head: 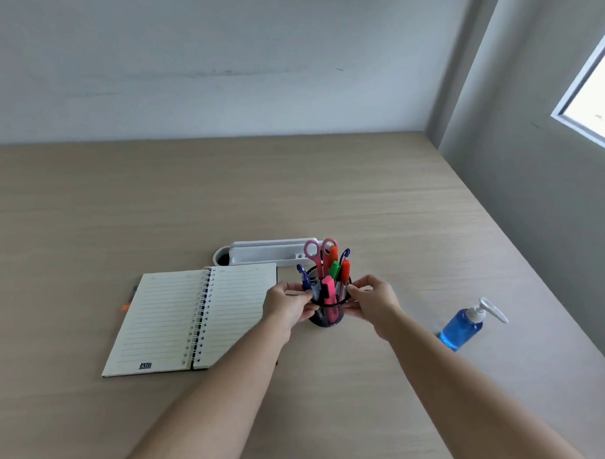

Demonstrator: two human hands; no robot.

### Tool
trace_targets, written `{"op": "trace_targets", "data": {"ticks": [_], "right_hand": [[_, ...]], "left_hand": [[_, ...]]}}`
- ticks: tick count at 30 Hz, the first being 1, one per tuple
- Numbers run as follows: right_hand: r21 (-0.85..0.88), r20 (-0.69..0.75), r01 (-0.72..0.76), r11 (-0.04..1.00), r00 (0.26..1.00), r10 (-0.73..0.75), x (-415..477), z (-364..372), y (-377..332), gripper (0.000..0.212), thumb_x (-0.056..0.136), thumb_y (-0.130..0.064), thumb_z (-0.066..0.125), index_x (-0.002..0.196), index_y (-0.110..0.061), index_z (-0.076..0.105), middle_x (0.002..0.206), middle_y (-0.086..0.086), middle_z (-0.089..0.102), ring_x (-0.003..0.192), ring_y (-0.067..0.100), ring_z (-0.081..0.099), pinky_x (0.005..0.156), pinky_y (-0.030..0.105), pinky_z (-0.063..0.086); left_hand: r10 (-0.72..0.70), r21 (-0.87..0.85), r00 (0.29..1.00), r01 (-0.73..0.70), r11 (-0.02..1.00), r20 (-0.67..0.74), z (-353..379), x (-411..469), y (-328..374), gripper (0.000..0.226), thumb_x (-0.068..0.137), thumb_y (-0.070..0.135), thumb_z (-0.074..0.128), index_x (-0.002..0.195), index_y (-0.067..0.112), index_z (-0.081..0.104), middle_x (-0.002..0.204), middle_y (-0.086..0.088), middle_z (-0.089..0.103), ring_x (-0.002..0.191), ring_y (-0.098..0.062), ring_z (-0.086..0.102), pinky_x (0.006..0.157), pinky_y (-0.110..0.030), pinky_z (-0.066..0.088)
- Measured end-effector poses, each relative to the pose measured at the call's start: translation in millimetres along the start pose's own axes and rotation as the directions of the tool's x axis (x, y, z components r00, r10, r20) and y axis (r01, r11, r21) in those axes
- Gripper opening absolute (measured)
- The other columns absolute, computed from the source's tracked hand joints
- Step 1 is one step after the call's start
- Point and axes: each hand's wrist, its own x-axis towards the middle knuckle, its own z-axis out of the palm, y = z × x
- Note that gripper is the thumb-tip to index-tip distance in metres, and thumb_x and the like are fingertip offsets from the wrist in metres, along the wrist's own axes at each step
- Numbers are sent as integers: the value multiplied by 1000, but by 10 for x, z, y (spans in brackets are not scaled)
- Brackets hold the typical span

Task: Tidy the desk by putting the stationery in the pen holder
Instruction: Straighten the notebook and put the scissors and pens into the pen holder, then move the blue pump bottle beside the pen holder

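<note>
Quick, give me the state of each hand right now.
Left hand: grip closed on the left side of the pen holder.
Right hand: grip closed on the pen holder's right side.

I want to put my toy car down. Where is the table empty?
Bare desk stretches from the white tray back to the wall, and between the pen holder and blue pump bottle. It is crowded where the open notebook, tray and holder sit close together.
</note>
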Motion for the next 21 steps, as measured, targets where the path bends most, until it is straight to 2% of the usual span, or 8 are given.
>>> {"op": "trace_targets", "data": {"ticks": [4,7,11,17,19,21], "right_hand": [[-27,11,9,1000,1000,-8,308,215,-202,17,90,-5,57,75,-9,52,70,14,66,58,21,67,58,30,61],[-38,5,15,999,1000,-15,491,317,-301,12,90,-6,59,79,-8,53,71,13,65,60,20,66,54,27,61],[-51,-1,18,999,1000,-18,617,331,-341,15,88,-7,62,75,-10,54,72,11,62,56,18,64,46,23,57],[-97,-49,20,995,998,-25,552,347,-370,8,87,-9,64,81,-9,58,70,9,64,54,15,63,46,23,57],[-165,-100,39,986,993,-56,474,338,-380,9,86,-13,66,80,-10,59,71,8,64,52,14,63,54,26,60],[-153,-126,69,986,988,-89,371,310,-365,9,88,-15,64,83,-10,59,69,8,62,52,15,62,63,30,61]], "left_hand": [[9,-19,1000,-10,1000,-21,-66,338,230,13,84,5,68,84,13,58,98,-20,71,67,-21,69,64,-28,59],[14,-35,999,-15,999,-34,-67,525,328,10,86,5,66,88,11,59,87,-16,71,62,-18,68,63,-27,60],[-1,-67,1000,2,998,16,-84,666,356,12,87,3,64,87,13,58,74,-11,69,50,-10,66,57,-23,59],[-19,-87,1000,18,996,-13,-87,648,357,13,85,3,67,83,13,59,77,-10,69,60,-14,67,53,-21,58],[-63,-147,998,63,987,2,-106,592,389,14,84,-1,67,81,10,58,77,-10,68,63,-15,66,49,-19,57],[-95,-188,995,95,977,11,-126,527,412,15,85,-3,65,81,8,55,79,-10,66,66,-16,65,47,-18,57]]}}
